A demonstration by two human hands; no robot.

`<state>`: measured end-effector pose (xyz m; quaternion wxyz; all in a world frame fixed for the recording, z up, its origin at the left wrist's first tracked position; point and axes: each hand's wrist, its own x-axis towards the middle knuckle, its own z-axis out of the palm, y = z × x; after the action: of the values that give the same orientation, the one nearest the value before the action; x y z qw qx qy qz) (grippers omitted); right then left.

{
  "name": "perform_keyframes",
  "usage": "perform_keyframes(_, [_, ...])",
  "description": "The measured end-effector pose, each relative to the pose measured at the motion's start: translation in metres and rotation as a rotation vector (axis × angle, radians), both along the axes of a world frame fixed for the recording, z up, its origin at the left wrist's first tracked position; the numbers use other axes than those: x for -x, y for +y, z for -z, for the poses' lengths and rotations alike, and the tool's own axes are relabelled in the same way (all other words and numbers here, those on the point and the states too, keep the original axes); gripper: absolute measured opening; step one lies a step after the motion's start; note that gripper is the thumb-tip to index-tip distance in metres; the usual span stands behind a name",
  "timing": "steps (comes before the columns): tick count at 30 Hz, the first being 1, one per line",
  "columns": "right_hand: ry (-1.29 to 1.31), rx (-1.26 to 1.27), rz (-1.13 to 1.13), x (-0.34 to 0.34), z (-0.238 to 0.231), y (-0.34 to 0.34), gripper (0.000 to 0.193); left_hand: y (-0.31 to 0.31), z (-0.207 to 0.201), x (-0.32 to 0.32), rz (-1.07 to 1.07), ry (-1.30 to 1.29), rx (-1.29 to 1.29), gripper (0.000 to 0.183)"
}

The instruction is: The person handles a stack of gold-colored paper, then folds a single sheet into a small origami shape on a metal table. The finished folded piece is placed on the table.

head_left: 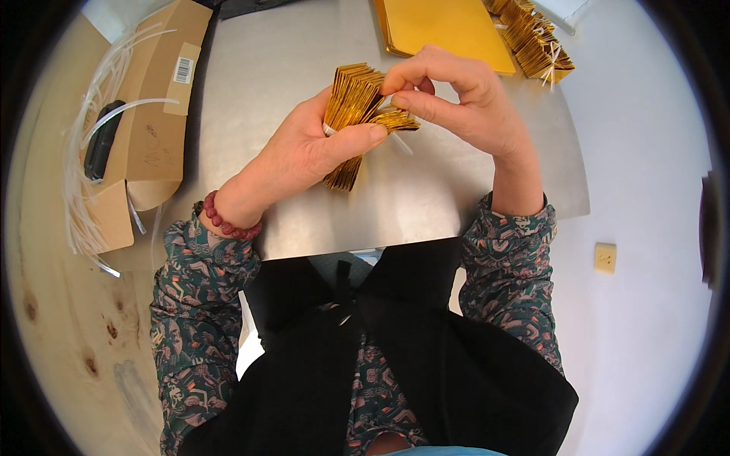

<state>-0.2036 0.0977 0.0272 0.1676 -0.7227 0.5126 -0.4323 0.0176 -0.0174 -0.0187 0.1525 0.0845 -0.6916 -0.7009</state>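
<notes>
A pleated bundle of shiny gold paper [356,95] is gripped in my left hand [308,144], whose thumb presses across its front. The bundle is cinched at its middle by a white tie [328,129], and its pleats stand up above the hand and stick out below. Some layers fold out to the right, above a loose white strip end [401,144]. My right hand [464,95] is closed in a pinch, thumb and forefinger at the bundle's right edge on a layer of the gold paper. The exact contact is too small to see clearly.
Beneath my hands lies a metal-topped table [251,91]. A stack of flat gold sheets [449,30] lies at the back, with tied pleated bundles [536,45] to its right. At left, an open cardboard box [156,144] holds clear plastic strips [80,175] and a black object [103,140].
</notes>
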Motion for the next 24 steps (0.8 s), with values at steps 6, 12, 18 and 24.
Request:
perform_keyframes(6, [0.003, -0.127, -0.010, 0.001, -0.007, 0.006, 0.013, 0.001, 0.000, 0.002, 0.019, -0.024, 0.018, 0.051])
perform_keyframes(12, [0.099, -0.010, -0.034, 0.002, -0.006, 0.000, 0.011, 0.001, -0.001, 0.003, 0.028, -0.011, 0.021, 0.053])
perform_keyframes(18, [0.198, 0.189, -0.048, 0.002, -0.003, -0.004, 0.011, 0.002, 0.000, 0.004, 0.000, 0.017, 0.050, 0.042])
perform_keyframes(24, [0.193, 0.220, -0.051, 0.001, -0.004, -0.004, 0.011, 0.005, 0.000, 0.004, -0.007, 0.027, 0.051, 0.039])
